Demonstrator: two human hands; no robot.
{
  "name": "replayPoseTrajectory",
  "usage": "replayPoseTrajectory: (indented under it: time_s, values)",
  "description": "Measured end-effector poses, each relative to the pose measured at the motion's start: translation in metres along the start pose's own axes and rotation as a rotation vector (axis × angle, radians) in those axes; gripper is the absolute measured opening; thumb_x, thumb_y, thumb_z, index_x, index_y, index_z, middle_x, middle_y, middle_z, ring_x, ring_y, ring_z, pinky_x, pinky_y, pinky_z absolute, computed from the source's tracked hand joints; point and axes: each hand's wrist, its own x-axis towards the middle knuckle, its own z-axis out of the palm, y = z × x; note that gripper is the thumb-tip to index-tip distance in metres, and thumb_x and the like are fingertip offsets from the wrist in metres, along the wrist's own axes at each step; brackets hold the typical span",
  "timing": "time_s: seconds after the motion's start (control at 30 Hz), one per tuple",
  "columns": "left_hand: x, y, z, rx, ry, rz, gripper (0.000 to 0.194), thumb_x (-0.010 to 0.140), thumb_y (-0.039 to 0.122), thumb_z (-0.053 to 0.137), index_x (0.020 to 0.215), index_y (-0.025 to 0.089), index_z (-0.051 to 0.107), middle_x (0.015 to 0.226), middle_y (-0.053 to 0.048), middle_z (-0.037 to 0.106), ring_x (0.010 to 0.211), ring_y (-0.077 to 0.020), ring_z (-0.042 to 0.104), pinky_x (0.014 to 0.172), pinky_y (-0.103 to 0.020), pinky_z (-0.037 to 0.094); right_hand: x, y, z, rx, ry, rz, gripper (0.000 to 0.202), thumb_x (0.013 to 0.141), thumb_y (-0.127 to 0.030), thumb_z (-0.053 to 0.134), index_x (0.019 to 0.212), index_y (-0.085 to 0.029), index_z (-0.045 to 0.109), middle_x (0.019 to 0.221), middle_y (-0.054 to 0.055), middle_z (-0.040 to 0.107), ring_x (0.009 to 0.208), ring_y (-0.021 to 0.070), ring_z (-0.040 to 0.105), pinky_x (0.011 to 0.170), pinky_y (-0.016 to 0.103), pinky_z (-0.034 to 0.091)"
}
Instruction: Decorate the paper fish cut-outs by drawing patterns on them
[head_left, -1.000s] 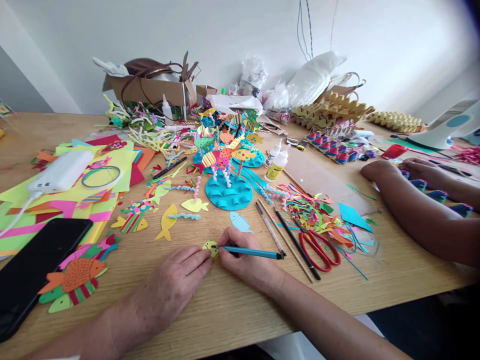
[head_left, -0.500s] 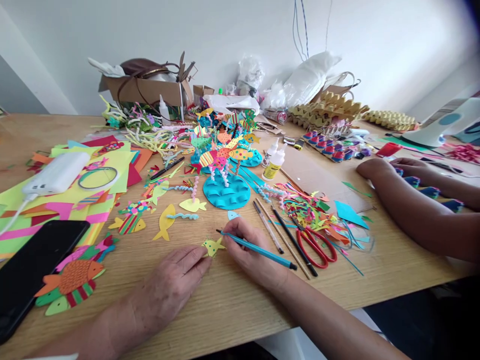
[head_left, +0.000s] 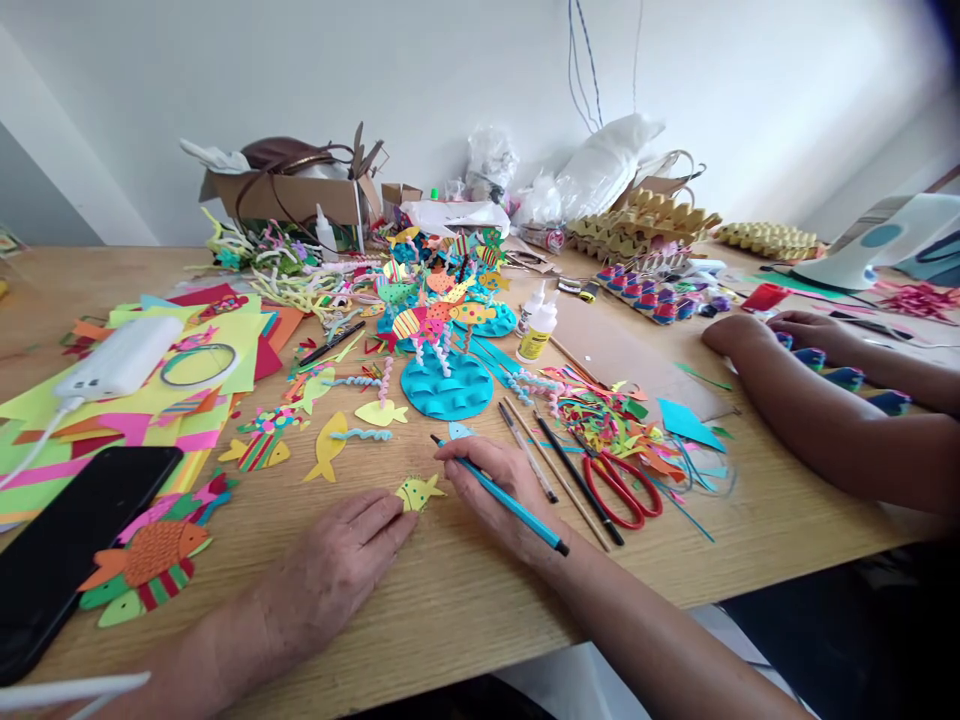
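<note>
My left hand (head_left: 337,560) rests on the table, its fingertips holding down the head end of a small yellow paper fish (head_left: 420,491) with dark dots. My right hand (head_left: 491,490) is closed around a blue felt-tip pen (head_left: 517,510). The pen's dark tip points up and left, above and apart from the fish's tail. Beyond my hands lie a plain yellow paper fish (head_left: 325,450) on a pale blue curly strip and another small yellow fish (head_left: 379,413). A light blue paper fish (head_left: 459,430) is partly hidden behind my right hand.
Red-handled scissors (head_left: 626,500), brushes and pencils lie to the right, beside paper scraps (head_left: 607,415). A blue round base (head_left: 448,385) bears paper fish. Glue bottles (head_left: 537,332) stand behind. Left are a black phone (head_left: 82,550) and coloured paper. Another person's arms (head_left: 810,420) rest at right.
The pen tip has drawn slightly back from the fish's tail, and the pen now slants more steeply. My left hand stays on the fish. The whole view has shifted slightly.
</note>
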Motion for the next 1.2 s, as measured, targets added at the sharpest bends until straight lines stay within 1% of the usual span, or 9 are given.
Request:
replayPoseTrajectory:
  time_s: [0.13, 0.33, 0.43, 0.53, 0.73, 0.87, 0.97, 1.07, 1.2]
  values:
    - [-0.002, -0.002, -0.002, -0.024, -0.017, 0.003, 0.036, 0.095, 0.010, 0.026, 0.109, 0.011, 0.059, 0.099, -0.008, 0.065, 0.094, -0.0179, 0.062, 0.084, -0.031, 0.054, 0.000, 0.004, 0.003, -0.035, 0.041, 0.032, 0.015, 0.085, -0.019, 0.046, 0.089, -0.017, 0.060, 0.067, 0.001, 0.063, 0.062, 0.0121, 0.060, 0.059, 0.021, 0.045]
    - [-0.001, -0.008, -0.022, -0.117, 0.032, -0.059, 0.030, 0.093, 0.009, 0.033, 0.109, 0.014, 0.058, 0.102, -0.008, 0.065, 0.095, -0.0166, 0.062, 0.085, -0.029, 0.053, 0.000, 0.013, 0.007, -0.145, 0.147, -0.148, 0.020, 0.085, -0.014, 0.046, 0.097, -0.017, 0.061, 0.085, 0.007, 0.069, 0.078, 0.0150, 0.065, 0.069, 0.024, 0.051]
    - [-0.001, 0.002, -0.031, -0.272, -0.005, -0.139, 0.032, 0.093, 0.010, 0.036, 0.119, 0.019, 0.053, 0.106, -0.005, 0.065, 0.098, -0.0138, 0.062, 0.085, -0.025, 0.052, -0.001, 0.013, 0.006, -0.212, 0.152, -0.241, 0.028, 0.086, -0.010, 0.044, 0.109, -0.017, 0.059, 0.096, 0.010, 0.069, 0.089, 0.0172, 0.064, 0.076, 0.028, 0.052]
    - [-0.002, 0.017, -0.032, -0.449, -0.082, -0.220, 0.041, 0.092, 0.013, 0.037, 0.130, 0.027, 0.044, 0.119, -0.003, 0.061, 0.106, -0.0137, 0.059, 0.088, -0.026, 0.050, -0.003, 0.009, 0.005, -0.291, 0.135, -0.346, 0.034, 0.088, -0.008, 0.041, 0.118, -0.016, 0.055, 0.100, 0.011, 0.069, 0.092, 0.0184, 0.064, 0.079, 0.031, 0.053]
    - [0.002, 0.033, -0.022, -0.577, -0.092, -0.279, 0.036, 0.091, 0.013, 0.037, 0.118, 0.025, 0.057, 0.107, -0.003, 0.066, 0.096, -0.0120, 0.064, 0.083, -0.021, 0.051, -0.008, 0.000, 0.010, -0.357, 0.108, -0.509, 0.045, 0.086, -0.003, 0.040, 0.130, -0.012, 0.044, 0.096, 0.011, 0.068, 0.081, 0.0187, 0.061, 0.072, 0.031, 0.052]
    - [-0.002, 0.030, -0.026, -0.626, -0.091, -0.337, 0.032, 0.091, 0.014, 0.038, 0.106, 0.025, 0.064, 0.085, 0.000, 0.069, 0.075, -0.0103, 0.066, 0.070, -0.017, 0.052, -0.011, -0.005, 0.011, -0.348, 0.015, -0.502, 0.052, 0.086, -0.003, 0.038, 0.136, -0.016, 0.036, 0.104, 0.011, 0.066, 0.086, 0.0179, 0.062, 0.074, 0.030, 0.051]
    - [-0.012, 0.025, -0.034, -0.610, -0.073, -0.405, 0.027, 0.090, 0.017, 0.042, 0.097, 0.025, 0.066, 0.077, 0.002, 0.068, 0.066, -0.0100, 0.065, 0.063, -0.015, 0.052, -0.012, -0.007, 0.006, -0.349, -0.029, -0.480, 0.049, 0.087, -0.005, 0.038, 0.135, -0.016, 0.035, 0.100, 0.009, 0.067, 0.084, 0.0176, 0.062, 0.071, 0.028, 0.051]
    - [-0.028, 0.017, -0.042, -0.537, -0.031, -0.461, 0.024, 0.086, 0.019, 0.045, 0.096, 0.026, 0.067, 0.075, 0.003, 0.070, 0.066, -0.0104, 0.067, 0.061, -0.013, 0.051, -0.012, -0.009, -0.002, -0.394, -0.074, -0.444, 0.039, 0.088, -0.008, 0.039, 0.127, -0.013, 0.043, 0.087, 0.008, 0.068, 0.075, 0.0176, 0.062, 0.063, 0.026, 0.048]
    - [-0.052, 0.000, -0.050, -0.384, -0.082, -0.548, 0.020, 0.086, 0.025, 0.047, 0.089, 0.027, 0.067, 0.082, 0.003, 0.073, 0.070, -0.0129, 0.069, 0.061, -0.014, 0.051, -0.012, -0.014, -0.011, -0.457, -0.182, -0.387, 0.029, 0.089, -0.009, 0.040, 0.114, -0.014, 0.054, 0.078, 0.007, 0.067, 0.067, 0.0159, 0.061, 0.057, 0.024, 0.043]
